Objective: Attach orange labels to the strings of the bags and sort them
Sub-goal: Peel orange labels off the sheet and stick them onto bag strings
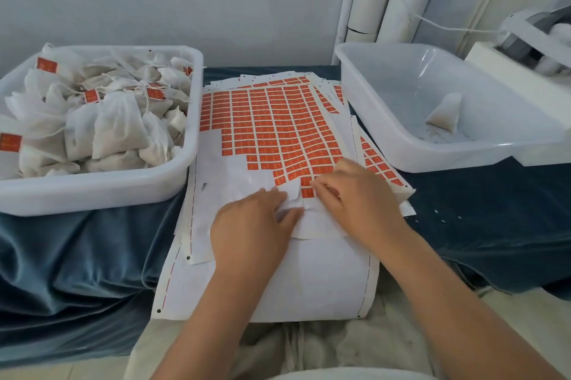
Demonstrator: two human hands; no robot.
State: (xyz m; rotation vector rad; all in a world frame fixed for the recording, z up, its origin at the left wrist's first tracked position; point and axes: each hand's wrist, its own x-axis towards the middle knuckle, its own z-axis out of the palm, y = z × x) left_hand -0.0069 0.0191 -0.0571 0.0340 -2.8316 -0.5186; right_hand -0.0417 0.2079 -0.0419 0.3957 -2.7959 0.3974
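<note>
The right hand (355,194) closes its grip in a pinch on an orange label (306,192) at the near edge of the label sheet (268,126). Just left of it, the left hand (253,225) lies grip apart, fingers pressing the curled white backing. The sheet lies on the blue-draped tabletop (479,209) between a tub (92,191) heaped with labelled bags (114,129) and a second tub (401,148) holding one bag (445,114).
</note>
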